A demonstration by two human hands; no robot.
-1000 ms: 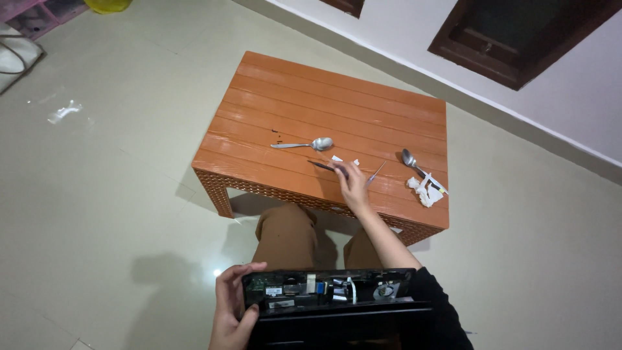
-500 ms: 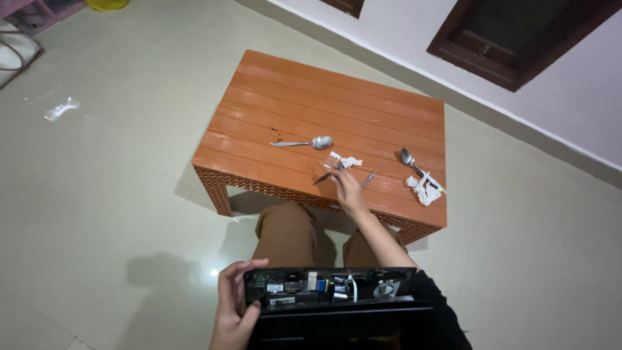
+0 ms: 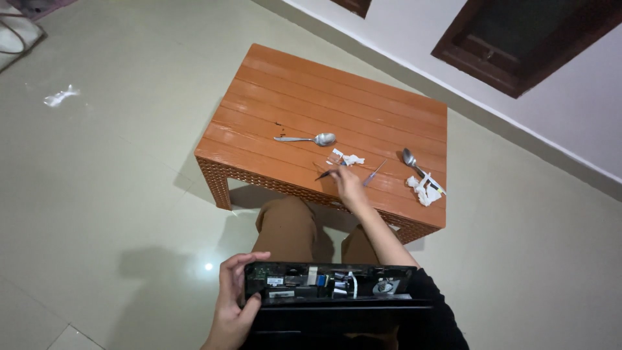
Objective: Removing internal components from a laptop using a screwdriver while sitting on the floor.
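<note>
Orange slats make up the low worktop [image 3: 291,84], over whose near edge the right hand [image 3: 346,185] is stretched. A thin dark tool [image 3: 322,174] is pinched in its grip, the tip pointing left just above the worktop, beside a small crumpled white scrap [image 3: 350,159]. A spoon [image 3: 308,139] lies to the left, and a slim pale stick [image 3: 374,174] is seen just right of the hand. Farther right, a second spoon [image 3: 411,161] rests against more white scraps [image 3: 424,190]. An opened black electronic device [image 3: 327,285] is held on the lap, its left end clasped by the left hand [image 3: 234,304], thumb on the exposed circuit board.
</note>
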